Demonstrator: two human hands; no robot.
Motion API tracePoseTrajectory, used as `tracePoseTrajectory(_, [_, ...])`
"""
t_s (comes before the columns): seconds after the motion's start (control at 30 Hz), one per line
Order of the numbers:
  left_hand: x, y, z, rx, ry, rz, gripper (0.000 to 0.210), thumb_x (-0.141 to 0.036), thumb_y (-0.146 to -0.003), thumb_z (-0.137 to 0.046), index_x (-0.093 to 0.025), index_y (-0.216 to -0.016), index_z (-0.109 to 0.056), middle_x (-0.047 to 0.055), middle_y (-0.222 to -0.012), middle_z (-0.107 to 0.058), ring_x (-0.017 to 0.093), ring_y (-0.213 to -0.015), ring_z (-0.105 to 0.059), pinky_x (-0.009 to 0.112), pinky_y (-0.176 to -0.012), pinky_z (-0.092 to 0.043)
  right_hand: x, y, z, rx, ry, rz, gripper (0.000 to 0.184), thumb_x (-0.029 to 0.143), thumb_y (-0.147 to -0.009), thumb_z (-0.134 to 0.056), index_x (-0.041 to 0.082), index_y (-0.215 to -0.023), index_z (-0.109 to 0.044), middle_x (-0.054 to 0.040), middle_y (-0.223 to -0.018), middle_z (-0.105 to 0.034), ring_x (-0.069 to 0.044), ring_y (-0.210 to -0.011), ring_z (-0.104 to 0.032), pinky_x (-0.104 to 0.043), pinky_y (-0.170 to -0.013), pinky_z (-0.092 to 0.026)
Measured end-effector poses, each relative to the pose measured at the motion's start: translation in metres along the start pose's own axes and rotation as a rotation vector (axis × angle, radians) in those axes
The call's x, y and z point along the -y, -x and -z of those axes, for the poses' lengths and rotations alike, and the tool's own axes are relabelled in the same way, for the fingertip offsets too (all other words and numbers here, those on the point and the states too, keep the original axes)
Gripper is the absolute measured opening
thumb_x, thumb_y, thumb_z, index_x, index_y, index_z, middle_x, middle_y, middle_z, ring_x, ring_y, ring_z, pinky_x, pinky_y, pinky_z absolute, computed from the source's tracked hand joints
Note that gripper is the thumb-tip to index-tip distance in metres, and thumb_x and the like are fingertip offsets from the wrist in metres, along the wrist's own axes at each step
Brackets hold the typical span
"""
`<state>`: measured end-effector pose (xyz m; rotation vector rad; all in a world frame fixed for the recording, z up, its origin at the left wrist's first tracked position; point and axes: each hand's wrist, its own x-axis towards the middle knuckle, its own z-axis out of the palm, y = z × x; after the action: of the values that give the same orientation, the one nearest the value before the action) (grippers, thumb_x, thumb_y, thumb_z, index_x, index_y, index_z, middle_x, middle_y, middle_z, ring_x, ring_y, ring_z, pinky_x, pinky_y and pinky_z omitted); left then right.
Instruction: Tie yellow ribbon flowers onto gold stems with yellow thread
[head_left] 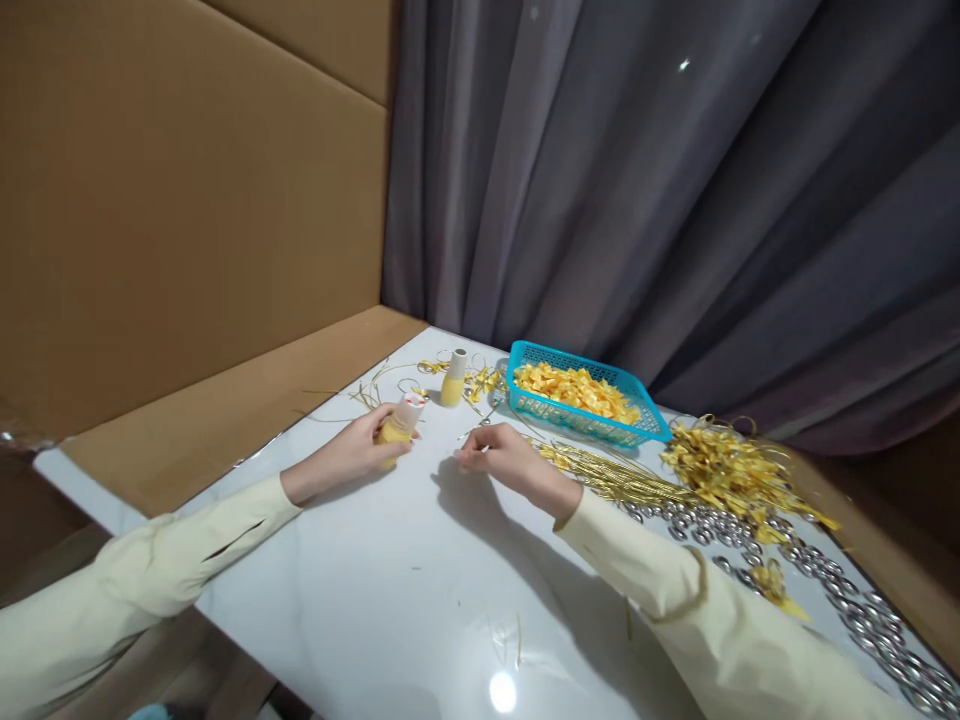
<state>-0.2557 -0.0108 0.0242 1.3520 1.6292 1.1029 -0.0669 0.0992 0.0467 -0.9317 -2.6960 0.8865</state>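
Observation:
My left hand point(358, 447) is wrapped round a small tapered bottle point(409, 410), yellow below and pale above, with red marks at its top. It is held upright, low over the white table point(360, 570). To its right, my right hand point(506, 460) has thumb and fingertips pinched together just above the tabletop. Whatever is between those fingertips, if anything, is too small to make out. A second tapered bottle point(453, 385), also yellow below and pale above, stands a little behind both hands. Loose gold ties and yellow ribbon bits point(484, 382) lie beside it.
A blue basket point(652, 425) of yellow ribbon bows point(577, 390) stands at the back. Gold ties point(622, 475), a heap of gold ribbon pieces point(724, 465) and many silvery rings point(862, 610) cover the right side. A brown panel point(187, 200) rises at left, a grey curtain point(637, 180) behind.

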Motion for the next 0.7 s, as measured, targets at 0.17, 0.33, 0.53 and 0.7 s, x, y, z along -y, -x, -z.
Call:
tracePoseTrajectory(0.17, [-0.005, 0.002, 0.001, 0.052, -0.098, 0.004, 0.047, -0.035, -0.074, -0.06, -0.019, -0.118, -0.053, 0.005, -0.102, -0.063, 0.022, -0.083, -0.06, 0.029, -0.066, -0.048, -0.008, 0.014, 0.028, -0.074, 0.277, 0.09, 0.019, 0.012, -0.08, -0.055, 0.015, -0.062, -0.058, -0.0028, -0.064, -0.062, -0.013, -0.06, -0.052, -0.024, -0.057, -0.035])
tracePoseTrajectory(0.33, [0.007, 0.001, 0.002, 0.067, -0.385, -0.211, 0.04, -0.027, -0.073, -0.055, -0.021, -0.113, -0.056, 0.006, -0.116, -0.062, 0.025, -0.102, -0.058, 0.034, -0.087, -0.046, -0.015, 0.033, 0.052, -0.189, 0.632, 0.226, 0.02, 0.001, -0.073, -0.053, 0.016, -0.059, -0.052, -0.007, -0.067, -0.059, -0.02, -0.074, -0.049, -0.031, -0.07, -0.03])
tracePoseTrajectory(0.53, [0.015, -0.001, 0.004, 0.063, -0.684, -0.376, 0.04, -0.034, -0.082, -0.052, -0.021, -0.12, -0.054, 0.008, -0.123, -0.061, 0.027, -0.111, -0.055, 0.038, -0.097, -0.04, -0.02, 0.054, 0.082, -0.345, 0.896, 0.259, 0.018, 0.001, -0.072, -0.049, 0.016, -0.064, -0.054, -0.0092, -0.068, -0.058, -0.022, -0.074, -0.047, -0.034, -0.071, -0.028])
tracePoseTrajectory(0.7, [0.007, 0.001, 0.009, 0.035, -0.632, -0.297, 0.047, -0.047, -0.087, -0.048, -0.022, -0.127, -0.05, 0.008, -0.128, -0.058, 0.027, -0.111, -0.056, 0.034, -0.093, -0.042, -0.026, 0.084, 0.119, -0.515, 1.171, 0.192, 0.02, 0.013, -0.082, -0.048, 0.018, -0.064, -0.054, -0.0096, -0.066, -0.057, -0.02, -0.073, -0.046, -0.036, -0.071, -0.029])
